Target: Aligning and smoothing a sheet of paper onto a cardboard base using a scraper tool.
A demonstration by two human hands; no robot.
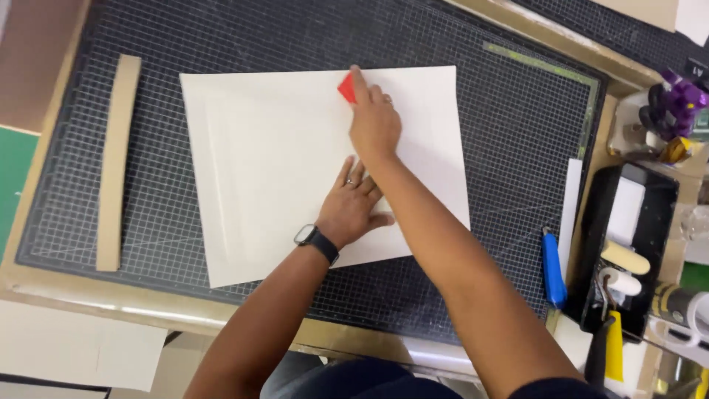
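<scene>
A large white sheet (273,155) lies on a black gridded cutting mat (509,148). My right hand (373,118) reaches across to the sheet's far edge and presses a small red flat tool (346,87) down on the paper. My left hand (353,207), with a dark watch on the wrist and a ring, lies flat with fingers spread on the middle of the sheet, partly under my right forearm.
A tan cardboard strip (117,159) lies on the mat's left side. A blue-handled knife (552,267) and a white strip (570,207) sit at the mat's right edge. A black tray (600,222) with paint rollers, a purple object (678,100) and tape stand at the right.
</scene>
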